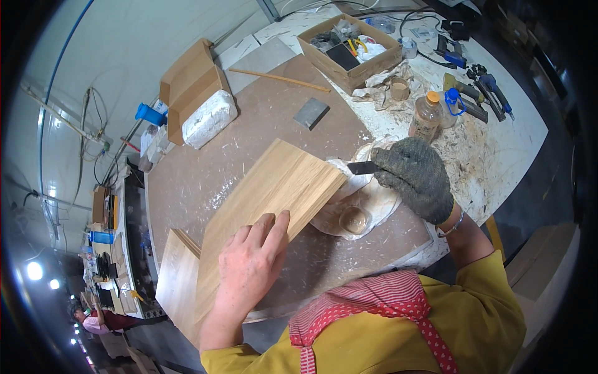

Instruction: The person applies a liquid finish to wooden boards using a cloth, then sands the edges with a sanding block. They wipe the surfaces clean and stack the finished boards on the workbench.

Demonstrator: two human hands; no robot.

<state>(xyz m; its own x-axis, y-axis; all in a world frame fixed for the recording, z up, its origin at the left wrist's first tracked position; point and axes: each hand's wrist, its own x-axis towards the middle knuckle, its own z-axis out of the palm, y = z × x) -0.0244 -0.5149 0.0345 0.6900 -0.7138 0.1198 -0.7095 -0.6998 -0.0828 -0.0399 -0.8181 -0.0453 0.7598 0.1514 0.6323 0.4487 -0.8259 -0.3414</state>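
Observation:
A stack of wood-grain boards (268, 187) lies slanted across the table, its layered edge toward the right. My bare left hand (255, 252) rests on the top board with its fingers stretched out near that edge; the thumb is hidden. In a dark grey work glove, my right hand (414, 177) is closed around a putty knife (363, 167) with a flat dark blade, just off the boards' right corner. Below the blade, a whitish stained cloth (380, 202) carries a small round cup (354, 219) of brownish paste.
Paler boards (176, 277) lie at the left. Farther back are a grey block (311, 113), a thin wooden stick (280, 80), a white wrapped bundle (210, 118) and a cardboard box of odds and ends (352, 75). Bottles (426, 115) and power tools (489, 93) stand at the right.

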